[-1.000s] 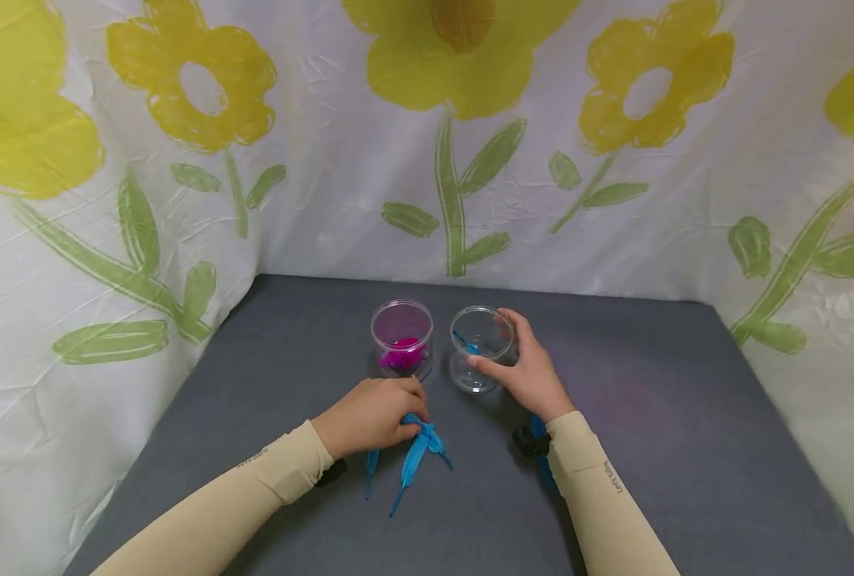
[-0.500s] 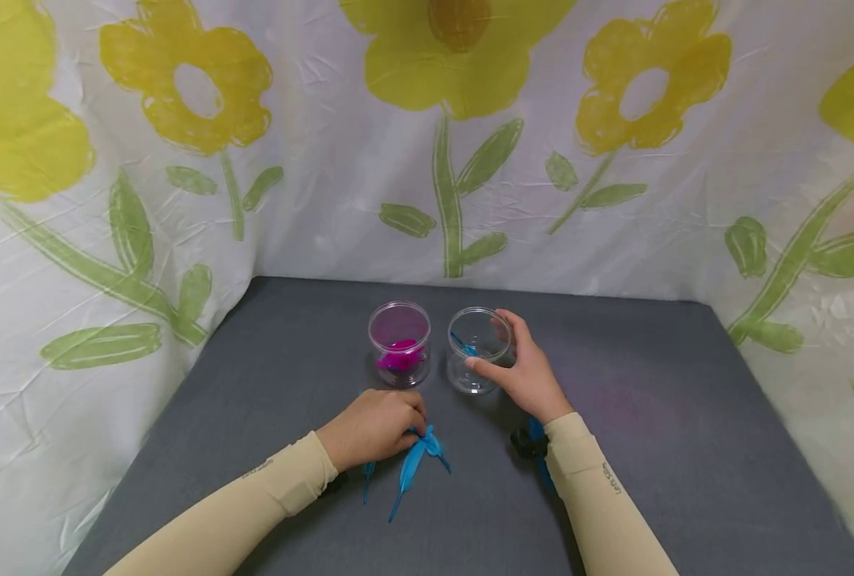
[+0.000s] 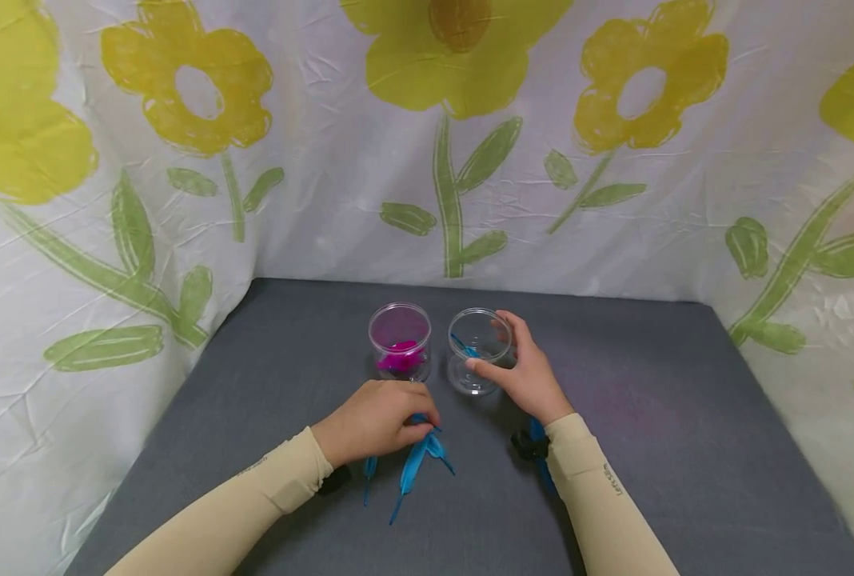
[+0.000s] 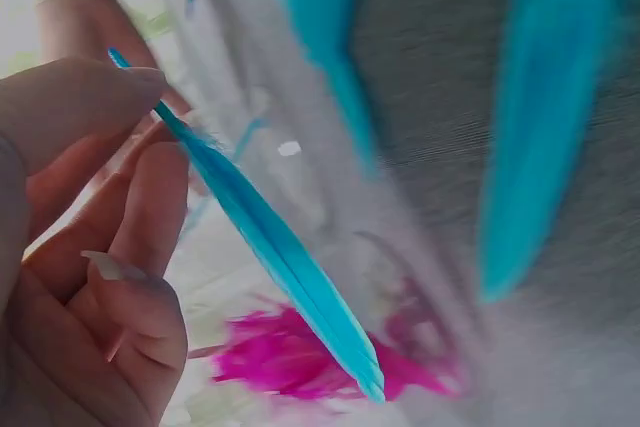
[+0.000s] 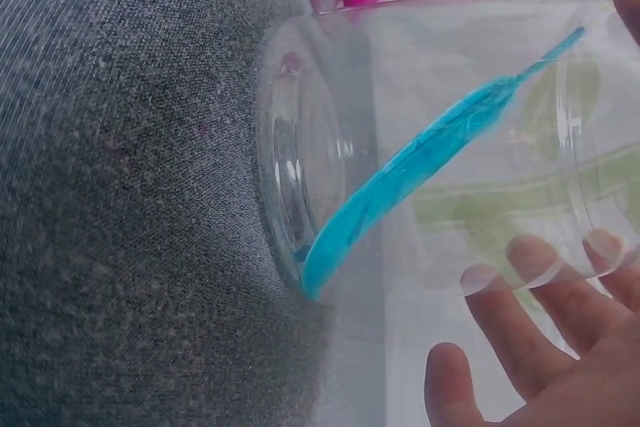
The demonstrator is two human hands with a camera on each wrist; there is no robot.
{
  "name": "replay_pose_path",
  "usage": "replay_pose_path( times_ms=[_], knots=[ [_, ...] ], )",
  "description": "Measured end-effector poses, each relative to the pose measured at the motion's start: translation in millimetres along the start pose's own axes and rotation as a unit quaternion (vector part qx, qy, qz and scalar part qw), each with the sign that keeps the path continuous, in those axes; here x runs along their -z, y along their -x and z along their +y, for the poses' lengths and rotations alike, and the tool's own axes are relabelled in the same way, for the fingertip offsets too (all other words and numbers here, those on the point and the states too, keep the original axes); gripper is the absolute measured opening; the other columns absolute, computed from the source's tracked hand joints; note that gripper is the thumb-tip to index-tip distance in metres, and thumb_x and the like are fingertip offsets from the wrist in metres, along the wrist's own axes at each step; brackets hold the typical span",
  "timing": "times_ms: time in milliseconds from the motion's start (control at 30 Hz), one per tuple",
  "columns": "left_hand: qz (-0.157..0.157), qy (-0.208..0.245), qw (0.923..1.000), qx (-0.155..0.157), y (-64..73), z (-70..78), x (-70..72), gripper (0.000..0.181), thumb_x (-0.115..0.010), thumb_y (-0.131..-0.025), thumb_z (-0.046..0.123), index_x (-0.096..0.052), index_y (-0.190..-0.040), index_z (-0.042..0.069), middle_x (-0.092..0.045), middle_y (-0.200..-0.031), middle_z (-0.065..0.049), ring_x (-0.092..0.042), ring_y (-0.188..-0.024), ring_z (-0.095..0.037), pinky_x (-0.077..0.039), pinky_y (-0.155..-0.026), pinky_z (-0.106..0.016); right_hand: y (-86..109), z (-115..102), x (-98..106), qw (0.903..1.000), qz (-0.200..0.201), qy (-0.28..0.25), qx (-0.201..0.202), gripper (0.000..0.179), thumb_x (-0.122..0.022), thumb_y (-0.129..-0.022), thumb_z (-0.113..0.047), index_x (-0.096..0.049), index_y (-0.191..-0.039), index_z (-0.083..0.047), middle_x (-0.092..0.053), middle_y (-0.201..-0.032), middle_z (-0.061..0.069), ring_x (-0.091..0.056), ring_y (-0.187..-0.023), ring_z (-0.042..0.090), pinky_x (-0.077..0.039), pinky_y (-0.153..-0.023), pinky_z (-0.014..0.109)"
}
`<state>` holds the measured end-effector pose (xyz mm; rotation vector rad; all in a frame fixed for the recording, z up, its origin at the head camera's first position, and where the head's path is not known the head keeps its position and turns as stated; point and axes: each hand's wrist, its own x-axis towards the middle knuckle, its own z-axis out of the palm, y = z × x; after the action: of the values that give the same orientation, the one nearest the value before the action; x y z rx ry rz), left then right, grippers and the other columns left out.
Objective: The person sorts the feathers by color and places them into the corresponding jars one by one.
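Note:
My left hand [image 3: 377,422] pinches a blue feather [image 4: 275,252] by its quill between thumb and fingers, in front of the jars. Other blue feathers [image 3: 413,470] lie on the table beneath and beside that hand. My right hand [image 3: 533,374] steadies a clear round jar [image 3: 474,379], thumb on the near side and fingers round the far right side. Inside this jar one blue feather [image 5: 410,167] leans diagonally, quill end up. Just left of it stands a second clear jar [image 3: 400,304] with bright pink feathers [image 3: 401,357] at its bottom.
Dark grey cloth covers the table [image 3: 650,480]. A white curtain [image 3: 326,200] with yellow flowers hangs behind and along the sides. Something blue [image 3: 538,432], partly hidden, shows beside the right wrist.
My left hand first drew back slightly towards me, then moved forward and right, with a quill now showing at its fingertips. The right hand has stayed on the jar.

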<state>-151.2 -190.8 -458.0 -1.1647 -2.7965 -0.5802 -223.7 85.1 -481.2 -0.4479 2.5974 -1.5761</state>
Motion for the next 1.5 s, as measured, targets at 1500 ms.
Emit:
replay_pose_path(
  times_ms=[1500],
  knots=[
    [0.134,0.341,0.9263,0.089,-113.4,1.4,53.9,0.020,-0.075,-0.104,0.027,-0.079,-0.122,0.018,-0.078,-0.108,-0.001,-0.074,-0.088,-0.030,-0.064,-0.081,-0.051,-3.6,-1.2,2.3,0.9998,0.001,0.002,-0.019,0.102,-0.084,-0.089,-0.060,-0.026,-0.168,-0.033,-0.042,-0.171,0.003,-0.037,-0.160,0.035,-0.035,-0.126,0.068]
  ],
)
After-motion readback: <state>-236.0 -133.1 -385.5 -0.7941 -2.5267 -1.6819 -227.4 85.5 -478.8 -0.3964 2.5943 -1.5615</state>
